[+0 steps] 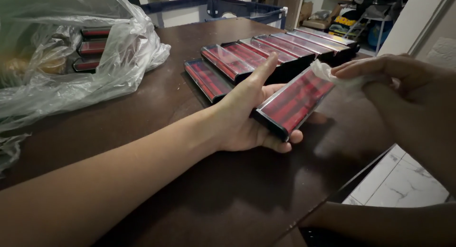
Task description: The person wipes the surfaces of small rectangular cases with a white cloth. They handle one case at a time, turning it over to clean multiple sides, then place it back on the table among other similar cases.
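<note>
Left hand grasps the red box, long axis running up-right; right hand pinches a white wipe touching its far end.

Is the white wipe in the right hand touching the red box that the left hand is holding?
Touching. The head view shows the white wipe pinched in the right hand and pressed on the far end of the red box, which the left hand holds.
</note>
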